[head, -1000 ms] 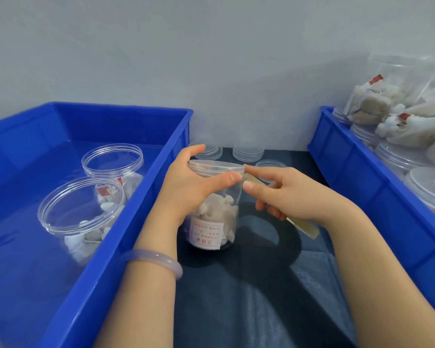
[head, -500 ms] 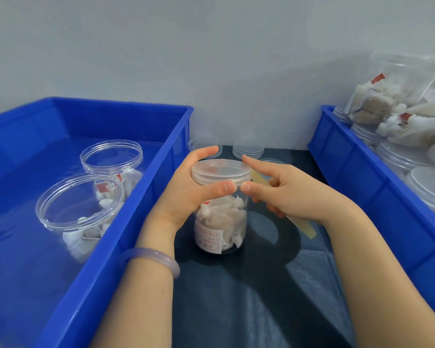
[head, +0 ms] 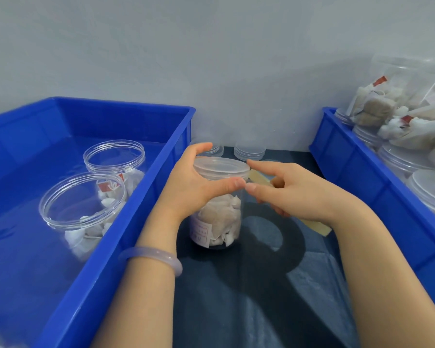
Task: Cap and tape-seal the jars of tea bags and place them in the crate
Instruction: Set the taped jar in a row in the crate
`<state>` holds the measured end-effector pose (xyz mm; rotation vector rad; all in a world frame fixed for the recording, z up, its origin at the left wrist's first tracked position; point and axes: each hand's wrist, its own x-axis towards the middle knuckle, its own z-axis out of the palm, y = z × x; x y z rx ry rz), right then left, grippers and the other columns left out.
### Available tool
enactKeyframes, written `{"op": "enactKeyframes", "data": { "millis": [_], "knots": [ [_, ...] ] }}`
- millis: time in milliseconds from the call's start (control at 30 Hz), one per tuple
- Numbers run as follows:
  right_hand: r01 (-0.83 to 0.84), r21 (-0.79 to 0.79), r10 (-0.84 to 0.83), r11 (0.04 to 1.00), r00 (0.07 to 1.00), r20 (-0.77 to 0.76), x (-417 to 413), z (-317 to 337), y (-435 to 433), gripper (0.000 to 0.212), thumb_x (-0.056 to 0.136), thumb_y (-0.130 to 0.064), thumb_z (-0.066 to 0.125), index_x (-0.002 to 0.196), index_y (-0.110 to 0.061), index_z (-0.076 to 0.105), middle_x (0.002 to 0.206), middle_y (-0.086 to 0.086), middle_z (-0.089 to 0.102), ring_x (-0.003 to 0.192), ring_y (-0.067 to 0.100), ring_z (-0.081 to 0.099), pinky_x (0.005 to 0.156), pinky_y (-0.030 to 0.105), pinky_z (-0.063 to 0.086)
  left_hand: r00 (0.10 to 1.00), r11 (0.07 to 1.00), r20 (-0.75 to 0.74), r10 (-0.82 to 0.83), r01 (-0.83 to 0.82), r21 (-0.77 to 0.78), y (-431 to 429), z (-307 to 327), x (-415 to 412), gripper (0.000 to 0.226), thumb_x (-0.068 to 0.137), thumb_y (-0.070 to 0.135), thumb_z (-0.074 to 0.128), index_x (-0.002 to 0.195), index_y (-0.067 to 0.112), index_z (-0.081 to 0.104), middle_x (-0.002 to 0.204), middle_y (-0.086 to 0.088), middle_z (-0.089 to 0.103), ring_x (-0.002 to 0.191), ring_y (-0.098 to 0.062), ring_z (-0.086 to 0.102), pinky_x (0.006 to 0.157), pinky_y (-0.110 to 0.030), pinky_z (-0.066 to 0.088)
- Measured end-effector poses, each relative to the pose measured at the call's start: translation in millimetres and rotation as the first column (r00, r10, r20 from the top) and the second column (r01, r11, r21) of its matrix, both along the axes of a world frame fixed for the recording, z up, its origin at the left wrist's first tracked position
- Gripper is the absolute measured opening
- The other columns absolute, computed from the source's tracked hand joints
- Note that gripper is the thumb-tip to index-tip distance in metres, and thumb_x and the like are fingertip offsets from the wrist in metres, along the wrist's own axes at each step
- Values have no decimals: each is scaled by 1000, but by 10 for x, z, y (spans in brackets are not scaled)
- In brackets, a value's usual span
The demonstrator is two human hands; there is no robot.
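A clear plastic jar of tea bags [head: 219,217] stands upright on the dark cloth between two blue crates, with a clear lid [head: 221,167] on top. My left hand [head: 194,187] grips the jar just under the lid, thumb across the front. My right hand [head: 299,192] is at the lid's right edge, with its thumb and forefinger touching the rim. It holds a yellowish strip of tape [head: 317,227] that runs from the lid back under the palm.
The left blue crate [head: 141,222] holds two open jars of tea bags [head: 83,204]. The right blue crate [head: 362,172] is full of capped jars [head: 430,189] stacked high. Spare lids [head: 249,150] lie by the wall. Dark cloth [head: 236,297] covers the table.
The jar was tilted toward me a second ago and now stands upright. Both hands stay at its lid, and the tape end sits closer against the rim.
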<state>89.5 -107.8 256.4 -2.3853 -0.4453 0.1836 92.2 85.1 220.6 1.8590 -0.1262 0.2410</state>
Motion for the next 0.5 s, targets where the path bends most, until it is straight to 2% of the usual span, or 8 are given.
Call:
{"op": "enactKeyframes", "data": {
  "millis": [67,167,233,333,400,500],
  "knots": [
    [15,-5,-15,1000,999,33,5,5,-34,66,76,-60,57,138,-46,41,82,-23,48,63,-3,42,79,25,39,1000,999,-5,-29,29,-41,8,-21,3,101,39,54,85,130,36,47,120,13,56,112,-9,57,91,-35,52],
    [33,-3,-33,999,998,45,6,9,-74,68,63,-68,55,129,-50,51,89,-12,62,62,-1,48,76,25,41,997,993,-5,-77,76,-94,1,-49,22,89,45,42,87,125,39,48,115,12,60,106,-7,61,80,-25,54],
    [8,42,-9,999,999,32,15,-12,-83,55,63,-67,57,117,-57,56,84,-13,65,54,0,51,67,20,43,994,986,-8,-113,111,-124,-6,-63,14,88,44,42,85,123,42,47,115,11,62,104,-6,62,74,-21,53],
    [-60,105,59,993,998,14,33,-66,-65,26,71,-60,61,95,-67,57,59,-20,59,48,-2,47,52,9,40,983,967,16,-182,182,-177,5,-91,-8,90,42,44,81,123,42,45,117,4,63,104,-8,63,72,-22,52],
    [-79,151,85,985,996,-32,49,-110,-40,27,76,-55,64,100,-67,56,49,-22,50,46,0,44,48,11,39,974,953,40,-224,228,-199,23,-104,-20,88,43,41,81,124,39,45,119,1,62,107,-10,63,77,-22,52],
    [-68,182,79,981,996,-53,70,-152,-27,43,71,-61,64,113,-65,53,52,-16,45,49,7,41,49,18,43,972,958,30,-233,235,-166,36,-84,-19,84,40,41,80,118,34,48,120,1,61,108,-7,62,81,-20,51]
  ]
}}
